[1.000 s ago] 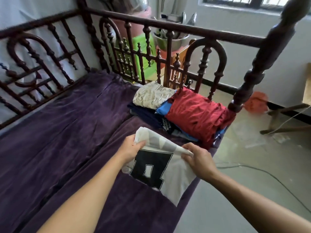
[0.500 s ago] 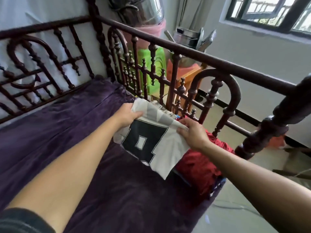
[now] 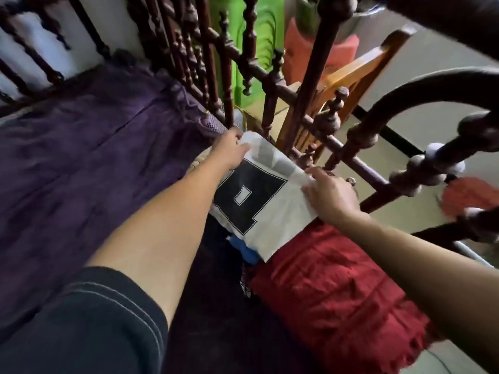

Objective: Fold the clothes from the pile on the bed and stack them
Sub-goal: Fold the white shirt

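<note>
We pinch the folded shirt (image 3: 278,211) by its far edge, left hand (image 3: 229,151) and right hand (image 3: 330,197). The red garment (image 3: 332,287) lies beneath it.

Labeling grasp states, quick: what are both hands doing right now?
Left hand: closed, holding the far corner of the folded white shirt.
Right hand: closed, holding the same shirt's right edge.

Matt cloth shirt (image 3: 272,211); glossy turned-wood rail (image 3: 348,155)
</note>
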The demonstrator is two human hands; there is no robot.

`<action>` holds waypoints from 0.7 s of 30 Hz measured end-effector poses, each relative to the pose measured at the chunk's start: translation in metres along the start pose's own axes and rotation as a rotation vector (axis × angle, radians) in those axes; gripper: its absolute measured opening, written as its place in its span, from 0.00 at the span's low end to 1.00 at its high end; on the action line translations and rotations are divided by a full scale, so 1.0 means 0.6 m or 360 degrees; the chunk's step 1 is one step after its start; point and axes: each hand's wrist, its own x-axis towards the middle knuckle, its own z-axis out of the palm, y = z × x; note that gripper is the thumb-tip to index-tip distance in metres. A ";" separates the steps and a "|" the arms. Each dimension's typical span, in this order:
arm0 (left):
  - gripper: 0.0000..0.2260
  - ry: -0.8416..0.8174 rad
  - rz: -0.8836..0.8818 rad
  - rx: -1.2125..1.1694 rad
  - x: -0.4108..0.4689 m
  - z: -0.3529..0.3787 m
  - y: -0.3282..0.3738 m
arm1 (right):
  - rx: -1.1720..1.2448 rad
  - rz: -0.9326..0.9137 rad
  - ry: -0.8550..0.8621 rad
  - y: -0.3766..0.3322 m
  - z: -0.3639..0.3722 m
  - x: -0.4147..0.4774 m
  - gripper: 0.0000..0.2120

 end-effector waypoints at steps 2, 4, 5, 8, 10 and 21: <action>0.21 0.0239 0.0041 0.0243 0.004 0.032 -0.024 | -0.0288 -0.0165 0.0030 0.015 0.015 -0.001 0.21; 0.23 0.0493 0.0188 0.0451 -0.008 0.058 -0.057 | -0.0396 -0.0398 0.0181 0.015 0.030 -0.005 0.23; 0.23 0.0524 0.0266 0.0506 -0.019 0.072 -0.075 | -0.0373 -0.0515 0.0237 0.010 0.038 -0.008 0.24; 0.25 0.0207 0.0341 0.0744 -0.047 0.119 -0.139 | -0.0438 -0.0628 -0.0062 0.006 0.074 -0.018 0.32; 0.27 0.0019 0.0296 0.0882 -0.047 0.142 -0.171 | -0.0533 -0.0562 -0.0365 0.025 0.107 -0.026 0.37; 0.22 0.0157 0.0181 0.0895 -0.157 0.106 -0.181 | -0.0707 -0.0499 -0.0352 0.030 0.117 -0.061 0.30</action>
